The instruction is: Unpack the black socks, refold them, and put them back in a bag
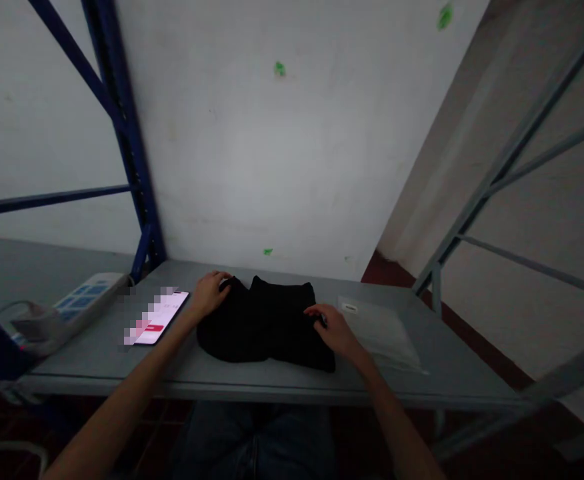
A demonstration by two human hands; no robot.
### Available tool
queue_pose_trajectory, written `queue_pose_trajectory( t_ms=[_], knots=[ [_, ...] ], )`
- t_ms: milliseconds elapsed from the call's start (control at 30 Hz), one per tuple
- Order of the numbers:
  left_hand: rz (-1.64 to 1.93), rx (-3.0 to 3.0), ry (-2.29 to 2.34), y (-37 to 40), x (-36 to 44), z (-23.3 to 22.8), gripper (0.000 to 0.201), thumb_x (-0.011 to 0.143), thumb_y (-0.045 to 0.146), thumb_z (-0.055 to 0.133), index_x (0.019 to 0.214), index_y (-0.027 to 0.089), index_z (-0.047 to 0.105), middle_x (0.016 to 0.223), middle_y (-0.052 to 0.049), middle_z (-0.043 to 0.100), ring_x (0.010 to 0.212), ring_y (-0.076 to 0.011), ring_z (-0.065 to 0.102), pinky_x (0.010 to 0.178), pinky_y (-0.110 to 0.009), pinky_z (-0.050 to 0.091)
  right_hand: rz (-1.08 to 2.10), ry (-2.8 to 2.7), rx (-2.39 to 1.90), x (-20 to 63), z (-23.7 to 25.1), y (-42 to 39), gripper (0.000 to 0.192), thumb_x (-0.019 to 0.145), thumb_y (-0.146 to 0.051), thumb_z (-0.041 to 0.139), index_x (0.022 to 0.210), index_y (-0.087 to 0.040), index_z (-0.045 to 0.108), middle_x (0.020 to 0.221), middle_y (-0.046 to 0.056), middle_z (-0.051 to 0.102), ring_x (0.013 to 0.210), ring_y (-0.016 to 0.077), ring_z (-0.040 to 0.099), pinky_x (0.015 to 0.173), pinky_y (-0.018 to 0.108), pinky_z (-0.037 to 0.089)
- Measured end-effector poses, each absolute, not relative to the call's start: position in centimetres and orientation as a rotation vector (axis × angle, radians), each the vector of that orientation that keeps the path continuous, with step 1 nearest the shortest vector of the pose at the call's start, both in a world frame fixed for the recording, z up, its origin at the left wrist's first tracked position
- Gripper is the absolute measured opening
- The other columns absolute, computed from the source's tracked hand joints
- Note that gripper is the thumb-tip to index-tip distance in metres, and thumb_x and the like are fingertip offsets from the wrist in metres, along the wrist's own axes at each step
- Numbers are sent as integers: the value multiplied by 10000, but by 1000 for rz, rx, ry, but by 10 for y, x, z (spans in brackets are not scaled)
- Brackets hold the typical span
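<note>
We are pressing the black garment [267,323], lying lengthwise across the shelf [232,380], between our left hand [208,293] and right hand [335,330], loosely curled fingers resting on opposite ends without clenching.

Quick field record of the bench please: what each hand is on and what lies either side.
left hand: on the left edge of the black garment
right hand: on its right edge, fingers curled at the cloth
left of garment: lit phone, power strip
right of garment: clear plastic bag
surface: grey shelf
</note>
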State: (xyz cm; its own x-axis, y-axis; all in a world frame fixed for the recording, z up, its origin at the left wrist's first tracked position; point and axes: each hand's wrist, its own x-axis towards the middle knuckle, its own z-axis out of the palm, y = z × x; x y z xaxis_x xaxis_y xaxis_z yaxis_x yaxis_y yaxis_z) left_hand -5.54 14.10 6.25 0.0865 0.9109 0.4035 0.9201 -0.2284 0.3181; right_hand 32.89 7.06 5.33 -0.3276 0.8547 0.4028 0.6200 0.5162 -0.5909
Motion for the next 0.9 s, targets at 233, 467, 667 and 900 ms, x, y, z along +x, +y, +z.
queue_pose_trajectory(
  t_ms=[233, 467, 667, 900],
  knots=[
    [-1046, -2292, -1774, 131, -55, 60, 194, 857, 217, 498, 987, 237, 641, 1141, -65, 767, 1129, -279, 684, 1230, -554, 286, 438, -2035, -1206, 332, 53, 38, 358, 859, -102, 539, 1129, -245, 725, 1148, 58, 716, 1100, 229, 660, 1038, 428, 495],
    [-1067, -2305, -1617, 101, -61, 68, 257, 865, 173, 468, 1018, 237, 664, 1070, -50, 769, 1067, -250, 697, 1217, -533, 301, 480, -2072, -1285, 345, 50, 5, 341, 896, -169, 599, 1205, -263, 709, 1221, 68, 694, 1166, 242, 640, 1080, 445, 480],
    [-580, -2437, -1562, 66, -69, 80, 378, 843, 62, 436, 944, 266, 738, 1064, -42, 792, 1141, -294, 672, 1208, -644, 252, 543, -2151, -1342, 355, 46, -12, 306, 889, -215, 684, 1187, -272, 730, 1270, 73, 684, 1200, 250, 631, 1101, 454, 467],
    [-433, -2524, -1550, 31, -94, 78, 417, 782, 59, 481, 1003, 289, 750, 1332, -26, 719, 1309, -290, 586, 1226, -598, 284, 550, -2172, -1357, 370, 43, -19, 184, 936, -312, 672, 1078, -281, 784, 1235, 66, 718, 1142, 251, 676, 1066, 438, 504]
  ],
)
